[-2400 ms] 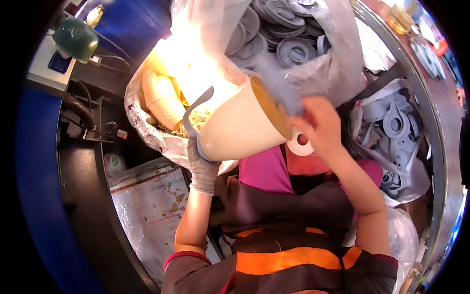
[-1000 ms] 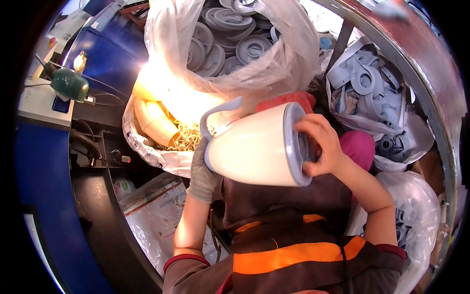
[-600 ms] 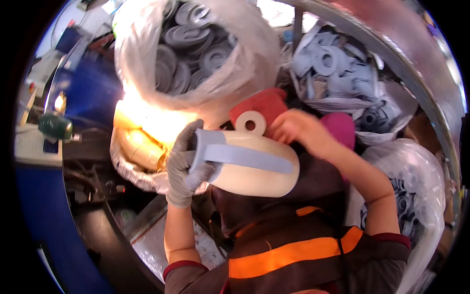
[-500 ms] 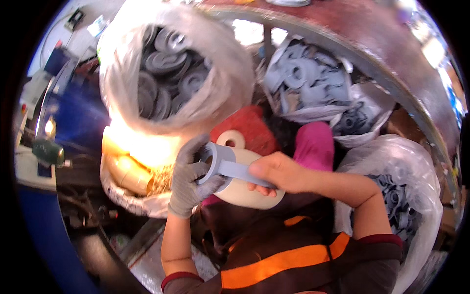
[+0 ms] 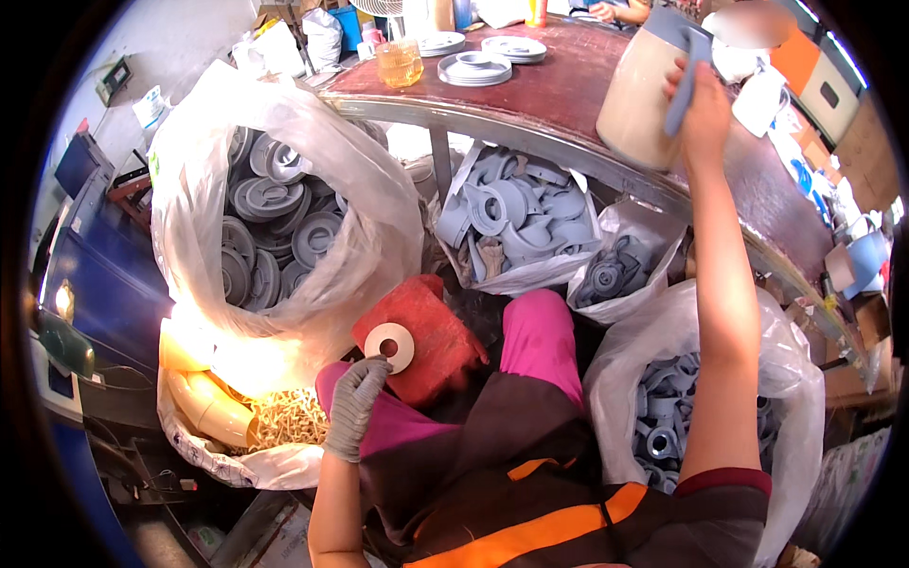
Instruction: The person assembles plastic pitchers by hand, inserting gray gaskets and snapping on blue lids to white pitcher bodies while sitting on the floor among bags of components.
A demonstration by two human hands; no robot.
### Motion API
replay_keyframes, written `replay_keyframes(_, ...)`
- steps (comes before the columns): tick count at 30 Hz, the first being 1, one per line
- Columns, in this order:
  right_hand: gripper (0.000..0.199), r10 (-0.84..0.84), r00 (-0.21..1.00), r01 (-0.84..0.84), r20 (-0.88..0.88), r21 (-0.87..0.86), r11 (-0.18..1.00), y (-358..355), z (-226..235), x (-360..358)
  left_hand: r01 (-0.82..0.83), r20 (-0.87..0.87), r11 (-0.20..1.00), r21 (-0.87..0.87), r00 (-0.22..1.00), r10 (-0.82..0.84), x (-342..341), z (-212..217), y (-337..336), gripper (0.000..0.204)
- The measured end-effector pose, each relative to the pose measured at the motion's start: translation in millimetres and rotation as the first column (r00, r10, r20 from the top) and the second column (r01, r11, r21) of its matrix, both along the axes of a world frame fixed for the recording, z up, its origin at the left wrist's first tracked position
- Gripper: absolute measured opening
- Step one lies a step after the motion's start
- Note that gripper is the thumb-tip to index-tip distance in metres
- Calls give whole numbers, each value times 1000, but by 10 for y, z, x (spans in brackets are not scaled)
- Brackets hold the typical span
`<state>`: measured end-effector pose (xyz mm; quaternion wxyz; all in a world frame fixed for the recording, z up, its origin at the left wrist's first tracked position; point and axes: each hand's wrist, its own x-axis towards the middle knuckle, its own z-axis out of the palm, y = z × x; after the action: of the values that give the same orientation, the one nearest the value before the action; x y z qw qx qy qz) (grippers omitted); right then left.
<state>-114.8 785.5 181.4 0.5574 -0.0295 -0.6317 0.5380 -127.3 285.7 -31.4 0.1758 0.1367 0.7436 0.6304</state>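
My right hand (image 5: 707, 106) grips the grey handle of a cream jug (image 5: 634, 102) with a grey rim, holding it upright at the edge of the dark red table. In a thin grey glove, my left hand (image 5: 352, 402) pinches the lower edge of a flat cream ring (image 5: 404, 343) with a round hole. The ring lies against a red block (image 5: 431, 331) in front of my knees. A bag of grey lids (image 5: 270, 204) stands on the left, with grey moulded parts (image 5: 516, 204) in another bag farther back.
On the red table (image 5: 559, 80) stand stacked pale discs (image 5: 473, 71) and an amber cup (image 5: 400, 64). A bag of yellow parts (image 5: 204, 407) sits at the left under bright light. A plastic bag of grey pieces (image 5: 611, 379) stands by my right arm. Another person's hand (image 5: 606, 11) shows at the back.
The jug has gone from my lap up and right to the table with my right hand. My left hand has left the jug's rim and come to the cream ring.
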Motion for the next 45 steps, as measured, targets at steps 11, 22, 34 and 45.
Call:
replay_keyframes(11,24,86,627,-532,774,345,773,-1803,-1976,-524,316,399,949,23,867,-299,-65,-319,-216,29)
replay_keyframes(22,62,-79,628,-675,774,592,441,-3475,-3266,-490,-388,688,661,642,673,-273,-28,-869,-354,20)
replay_keyframes(34,69,78,801,-509,593,608,610,-2468,-2039,-624,-306,586,547,779,666,-462,-38,-827,-297,19)
replay_keyframes(45,46,-676,697,138,240,880,455,-7,-942,-1241,-218,634,722,657,677,-373,-115,-975,37,22)
